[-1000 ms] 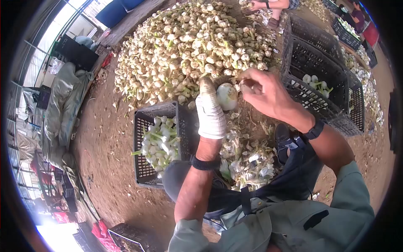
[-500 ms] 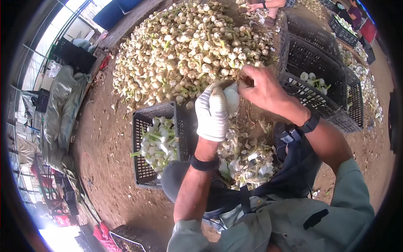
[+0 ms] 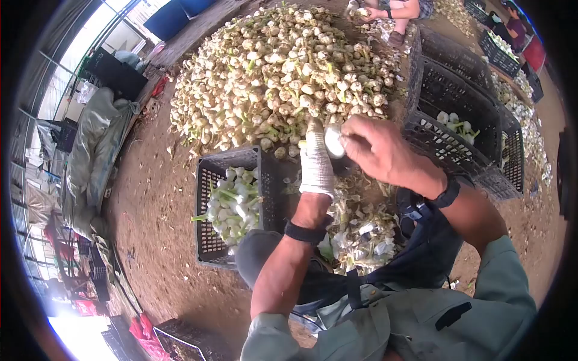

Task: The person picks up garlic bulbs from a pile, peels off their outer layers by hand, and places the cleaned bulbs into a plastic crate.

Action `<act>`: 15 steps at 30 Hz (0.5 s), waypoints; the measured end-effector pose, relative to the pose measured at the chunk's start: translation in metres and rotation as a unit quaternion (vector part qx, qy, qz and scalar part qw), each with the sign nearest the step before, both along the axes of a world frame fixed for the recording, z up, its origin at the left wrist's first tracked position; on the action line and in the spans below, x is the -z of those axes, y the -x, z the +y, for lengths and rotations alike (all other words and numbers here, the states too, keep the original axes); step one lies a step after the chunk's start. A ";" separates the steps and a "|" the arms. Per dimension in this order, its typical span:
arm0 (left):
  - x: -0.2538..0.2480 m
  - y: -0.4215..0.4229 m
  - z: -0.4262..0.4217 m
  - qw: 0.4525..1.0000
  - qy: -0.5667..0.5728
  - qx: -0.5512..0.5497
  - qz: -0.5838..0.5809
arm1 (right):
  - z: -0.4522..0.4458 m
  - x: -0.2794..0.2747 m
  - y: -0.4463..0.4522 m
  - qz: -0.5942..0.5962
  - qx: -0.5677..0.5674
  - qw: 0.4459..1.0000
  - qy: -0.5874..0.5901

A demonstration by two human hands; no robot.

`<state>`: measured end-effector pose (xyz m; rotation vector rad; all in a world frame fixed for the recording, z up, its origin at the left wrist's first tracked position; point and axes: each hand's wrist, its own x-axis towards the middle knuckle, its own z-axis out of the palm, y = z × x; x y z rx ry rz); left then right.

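Note:
My left hand [image 3: 316, 161], in a white knit glove, is closed around a white garlic bulb [image 3: 334, 142] in front of the heap. The bare fingers of my right hand [image 3: 385, 150] are pinched together against the bulb's right side. Whether loose skin is between those fingertips is hidden. Below both hands lies a pile of papery garlic peelings [image 3: 364, 234] between my legs. To the left of my left hand stands a black plastic crate [image 3: 201, 240] holding cleaned white garlic bulbs [image 3: 233, 201] with green stems.
A large heap of unpeeled garlic [image 3: 271, 78] rises ahead. Stacked black crates [image 3: 448, 141] stand at the right, with a few white bulbs inside. Another person's arm [image 3: 400, 11] shows at the top, and a seated person [image 3: 516, 27] is farther right. Grey sheeting [image 3: 96, 150] lies left.
The bulb and my left hand have shifted slightly, with the glove turned more edge-on. My right hand has moved downward, its fingertips now against the bulb's side. The whole view has shifted a little.

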<state>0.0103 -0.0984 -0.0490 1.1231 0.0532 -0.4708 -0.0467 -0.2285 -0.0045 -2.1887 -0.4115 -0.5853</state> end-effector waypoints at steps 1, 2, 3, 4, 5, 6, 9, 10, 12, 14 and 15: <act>0.005 -0.003 -0.007 0.998 0.009 -0.063 0.020 | 0.004 0.005 -0.003 -0.072 0.016 0.997 0.031; 0.010 -0.004 -0.004 0.998 0.016 -0.057 0.012 | 0.004 0.010 -0.006 -0.024 0.031 0.999 -0.014; 0.004 -0.002 0.001 0.999 0.023 -0.048 0.005 | 0.000 0.015 -0.010 0.026 0.049 0.997 -0.059; -0.001 -0.003 0.001 0.998 0.032 -0.050 0.005 | -0.009 0.031 -0.024 -0.026 0.093 0.994 -0.044; -0.003 -0.002 0.001 0.997 0.034 -0.068 0.014 | -0.009 0.052 -0.033 0.011 0.094 0.989 -0.112; -0.002 -0.004 -0.002 0.995 0.043 -0.087 -0.003 | -0.005 0.045 -0.030 0.049 0.094 0.985 -0.139; -0.004 -0.005 -0.002 0.992 0.076 -0.102 -0.012 | 0.002 0.012 -0.015 0.230 0.095 0.944 -0.216; -0.007 -0.005 -0.001 0.990 0.103 -0.094 -0.007 | -0.001 0.007 -0.013 0.258 0.048 0.922 -0.284; -0.011 -0.004 0.006 0.992 0.078 -0.073 -0.061 | -0.005 0.002 -0.008 0.256 -0.009 0.907 -0.335; -0.012 -0.002 0.013 0.989 0.044 -0.044 -0.137 | -0.004 0.004 -0.008 0.213 -0.008 0.932 -0.294; -0.009 -0.002 0.012 0.985 0.047 -0.044 -0.163 | -0.004 0.006 -0.009 0.164 -0.006 0.953 -0.254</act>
